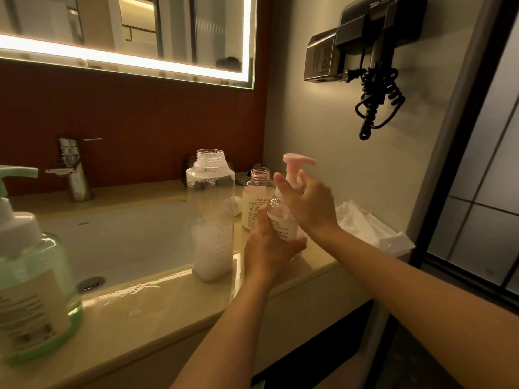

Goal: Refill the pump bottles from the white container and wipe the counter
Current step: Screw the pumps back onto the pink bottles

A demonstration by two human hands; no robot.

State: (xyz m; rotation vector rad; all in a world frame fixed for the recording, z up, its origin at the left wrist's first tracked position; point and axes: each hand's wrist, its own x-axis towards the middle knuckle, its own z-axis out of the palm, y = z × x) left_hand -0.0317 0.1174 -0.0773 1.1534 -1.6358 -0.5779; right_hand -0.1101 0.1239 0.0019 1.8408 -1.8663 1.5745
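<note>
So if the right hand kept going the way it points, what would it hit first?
Probably the uncapped bottle just behind the pink pump bottle that the right hand holds by the neck; depth is hard to judge.

left grip [269,245]: curled, clasping low | right grip [311,203]: curled, clasping higher | arms extended

Your left hand [266,249] grips the base of the pink pump bottle [282,227], which is tilted over the counter [168,313]. Your right hand [313,207] curls round its pump neck. Tall clear container [212,220], uncapped, white liquid in the bottom, stands beside your left hand. Open bottle [254,204] behind. Green pump bottle [33,290] well apart, by the sink [126,237].
</note>
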